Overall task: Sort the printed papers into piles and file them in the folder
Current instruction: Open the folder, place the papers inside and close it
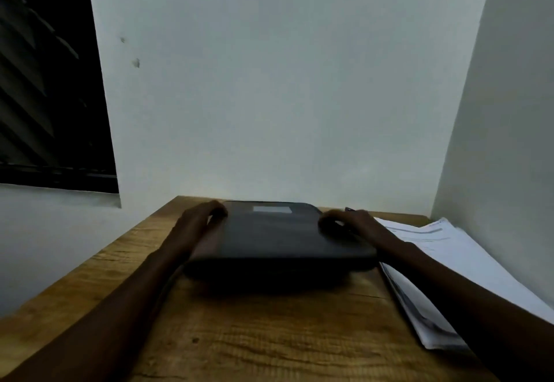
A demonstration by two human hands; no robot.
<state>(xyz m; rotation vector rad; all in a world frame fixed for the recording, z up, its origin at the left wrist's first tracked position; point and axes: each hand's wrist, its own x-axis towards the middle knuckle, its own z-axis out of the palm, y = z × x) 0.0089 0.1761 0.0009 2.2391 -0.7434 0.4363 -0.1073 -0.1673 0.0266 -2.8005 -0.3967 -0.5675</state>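
Folder [269, 237], dark, closed, pale label on top: lies toward the far side of the wooden table [239, 336]. Left hand [204, 213] grips its far-left corner; right hand [344, 221] curls over its far-right edge. Printed papers [455, 249]: stack just right.

Near the person, the table [245, 339] lies open in front of the folder [278, 234]. Papers [449, 264] crowd its right side. The back wall [269, 111] and side wall [503, 141] block beyond.

A grainy wooden bench [269, 336] sits in a dim corner, set against a pale, lightly marked back wall [269, 82], with a second pale wall [509, 111] at right and a dark slatted window [45, 82] at left.
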